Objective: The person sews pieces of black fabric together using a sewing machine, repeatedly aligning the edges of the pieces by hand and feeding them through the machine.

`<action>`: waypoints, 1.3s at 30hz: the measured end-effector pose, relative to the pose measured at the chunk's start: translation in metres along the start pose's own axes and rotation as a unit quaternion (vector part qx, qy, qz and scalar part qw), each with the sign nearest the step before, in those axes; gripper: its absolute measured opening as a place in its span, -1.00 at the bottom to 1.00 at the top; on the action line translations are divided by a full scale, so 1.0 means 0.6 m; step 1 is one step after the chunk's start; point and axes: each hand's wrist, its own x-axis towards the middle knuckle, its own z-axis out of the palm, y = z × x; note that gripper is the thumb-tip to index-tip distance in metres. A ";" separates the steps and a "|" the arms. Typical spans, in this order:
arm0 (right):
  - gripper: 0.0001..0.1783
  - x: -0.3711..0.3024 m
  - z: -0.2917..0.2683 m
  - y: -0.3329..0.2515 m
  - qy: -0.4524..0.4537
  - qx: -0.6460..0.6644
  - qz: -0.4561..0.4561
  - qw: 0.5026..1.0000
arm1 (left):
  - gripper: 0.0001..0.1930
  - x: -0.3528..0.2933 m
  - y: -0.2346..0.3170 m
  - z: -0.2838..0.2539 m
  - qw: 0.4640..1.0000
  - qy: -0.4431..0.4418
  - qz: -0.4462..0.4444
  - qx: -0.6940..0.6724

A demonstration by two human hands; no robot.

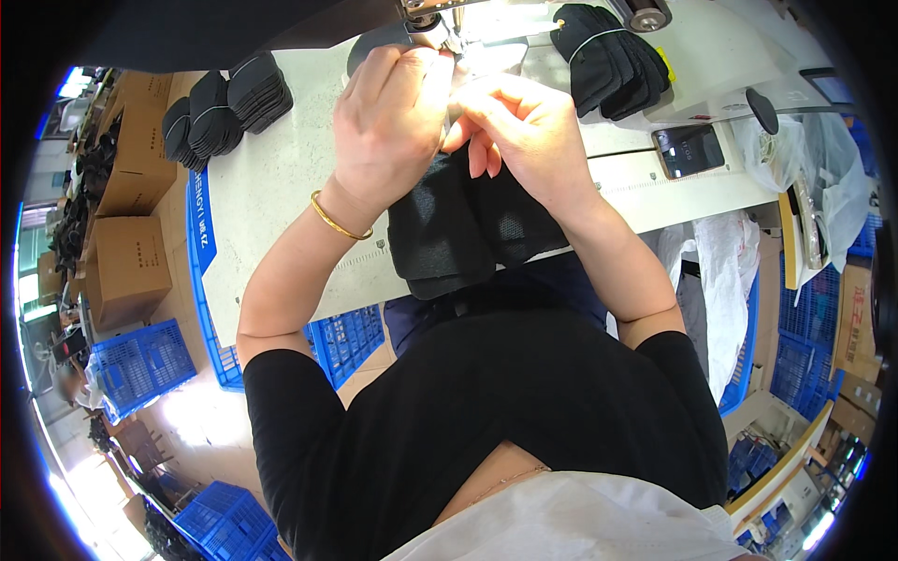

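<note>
At the upper centre of the frame, the two black fabric pieces (438, 229) lie side by side just below the fingers, reaching to the front edge of the pale desk (290, 224). Their long axis runs roughly up and down the frame, the upper ends pointing toward the head of the sewing machine (430, 32) and partly hidden by the hands. The right hand (538, 136) is nearer to the fabric: its lower fingers curl loosely over the upper end, while its thumb and forefinger draw narrowly together. The left hand (385, 131) sits to the upper left, knuckles up, its fingers bent and close beside the machine's metal parts. Whether either hand pinches anything, I cannot tell. The coming move probably turns on that line from the fabric up to the machine.
</note>
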 end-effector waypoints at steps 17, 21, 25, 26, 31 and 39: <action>-0.80 -0.011 -0.008 0.011 -0.038 0.008 0.013 0.999 | -0.66 -0.009 -0.051 -0.026 0.982 -0.037 -0.022 -0.182; -0.83 -0.018 -0.005 0.010 -0.052 0.018 0.011 0.998 | -0.56 0.002 -0.004 -0.033 0.992 -0.017 -0.002 -0.126; -0.85 -0.025 -0.002 -0.001 -0.047 -0.007 0.010 0.999 | -0.56 -0.004 0.016 -0.035 0.994 -0.028 -0.019 -0.104; -0.84 -0.028 -0.004 -0.002 -0.043 -0.013 0.009 0.999 | -0.56 -0.006 0.019 -0.032 0.995 -0.007 -0.024 -0.099; -0.83 -0.046 -0.015 -0.008 -0.061 0.026 0.050 0.997 | -0.61 -0.033 0.033 -0.049 0.988 0.020 -0.042 -0.150; -0.80 -0.056 -0.005 -0.014 -0.047 -0.023 0.022 0.998 | -0.56 -0.039 0.038 -0.047 0.991 0.031 0.070 -0.110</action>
